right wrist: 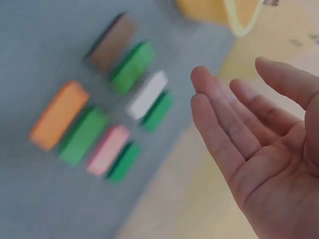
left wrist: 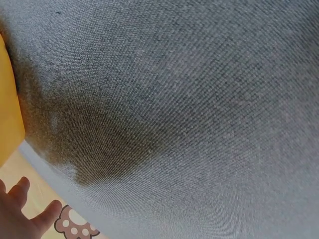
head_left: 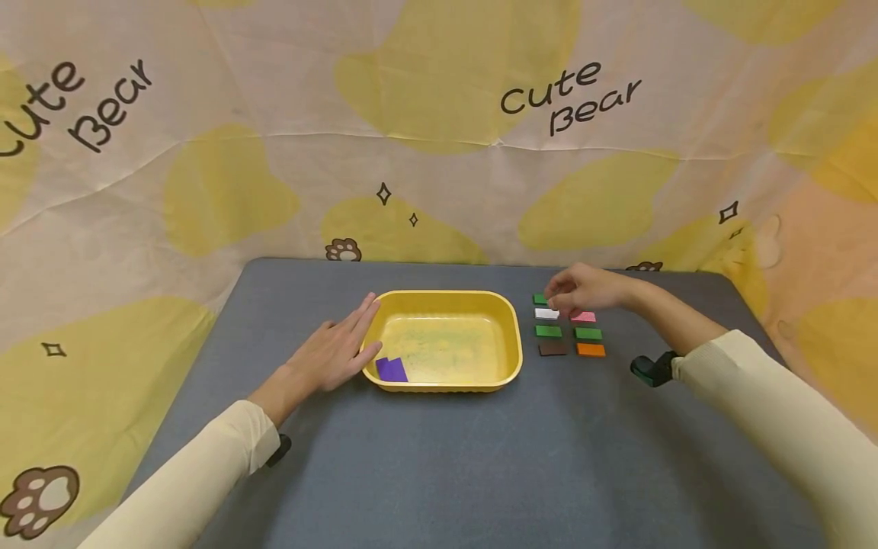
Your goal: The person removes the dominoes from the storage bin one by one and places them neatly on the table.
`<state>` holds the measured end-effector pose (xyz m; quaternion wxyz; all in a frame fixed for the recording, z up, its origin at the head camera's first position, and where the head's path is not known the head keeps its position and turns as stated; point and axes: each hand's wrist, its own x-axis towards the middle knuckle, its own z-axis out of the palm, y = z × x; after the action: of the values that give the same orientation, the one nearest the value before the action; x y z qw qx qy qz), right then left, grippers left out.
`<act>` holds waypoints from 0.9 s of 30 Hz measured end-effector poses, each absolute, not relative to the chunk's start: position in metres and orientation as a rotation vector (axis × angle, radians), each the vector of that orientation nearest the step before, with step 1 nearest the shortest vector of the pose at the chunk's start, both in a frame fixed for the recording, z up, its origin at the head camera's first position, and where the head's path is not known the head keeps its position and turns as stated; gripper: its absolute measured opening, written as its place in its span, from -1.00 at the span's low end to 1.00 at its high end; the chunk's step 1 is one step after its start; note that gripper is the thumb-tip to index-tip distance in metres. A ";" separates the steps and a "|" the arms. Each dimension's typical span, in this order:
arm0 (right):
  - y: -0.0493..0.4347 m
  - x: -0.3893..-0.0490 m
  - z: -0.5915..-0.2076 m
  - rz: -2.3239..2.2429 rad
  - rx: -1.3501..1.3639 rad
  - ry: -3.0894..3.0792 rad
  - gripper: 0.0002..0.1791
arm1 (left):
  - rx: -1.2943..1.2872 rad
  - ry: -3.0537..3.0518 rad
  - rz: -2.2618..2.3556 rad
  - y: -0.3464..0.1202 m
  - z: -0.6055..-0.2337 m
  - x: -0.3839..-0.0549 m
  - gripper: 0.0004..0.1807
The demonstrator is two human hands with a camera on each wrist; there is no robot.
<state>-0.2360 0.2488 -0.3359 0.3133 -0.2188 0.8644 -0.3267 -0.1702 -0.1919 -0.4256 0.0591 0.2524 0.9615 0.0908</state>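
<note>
My left hand (head_left: 329,354) lies with its fingers extended along the left rim of a yellow plastic basin (head_left: 447,386). Inside the basin's near left corner are flat purple pieces (head_left: 393,370). Above the far end of two columns of small blocks, my right hand (head_left: 588,288) hovers with loosely bent fingers and nothing in them. One column has a brown block (right wrist: 112,42), a green one (right wrist: 132,67), a white one (right wrist: 147,94) and another green (right wrist: 157,111). The other has orange (head_left: 591,350), green (head_left: 588,333) and pink blocks (head_left: 583,316), plus a far green block (right wrist: 123,162) hidden by my hand in the head view.
A grey cloth-covered table (head_left: 439,465) bears everything. Behind it hangs a patterned curtain (head_left: 439,191) right at the far edge. Dark wrist straps (head_left: 655,369) show at both cuffs.
</note>
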 end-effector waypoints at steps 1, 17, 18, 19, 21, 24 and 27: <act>0.242 -0.238 -0.334 -0.871 -0.587 2.273 -0.64 | 0.765 2.912 0.276 -0.192 -0.426 -0.170 -0.14; 0.158 -0.235 -0.351 -0.836 -0.656 2.058 -0.57 | 0.764 2.905 0.280 -0.192 -0.426 -0.170 -0.14; 0.154 -0.235 -0.353 -0.824 -0.648 2.038 -0.56 | 0.764 2.904 0.282 -0.192 -0.426 -0.170 -0.14; 0.152 -0.234 -0.355 -0.807 -0.644 2.020 -0.55 | 0.765 2.903 0.282 -0.192 -0.426 -0.170 -0.14; 0.147 -0.233 -0.357 -0.774 -0.619 1.987 -0.53 | 0.764 2.901 0.285 -0.192 -0.425 -0.170 -0.14; 0.141 -0.232 -0.362 -0.723 -0.590 1.957 -0.52 | 0.767 2.902 0.286 -0.192 -0.425 -0.170 -0.14; 0.135 -0.232 -0.368 -0.683 -0.596 1.951 -0.53 | 0.766 2.904 0.285 -0.192 -0.425 -0.170 -0.14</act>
<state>-0.2322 0.1348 -0.3677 0.4752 -0.2439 0.7979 -0.2795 -0.1703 -0.1918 -0.4249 0.0623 0.2534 0.9607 0.0944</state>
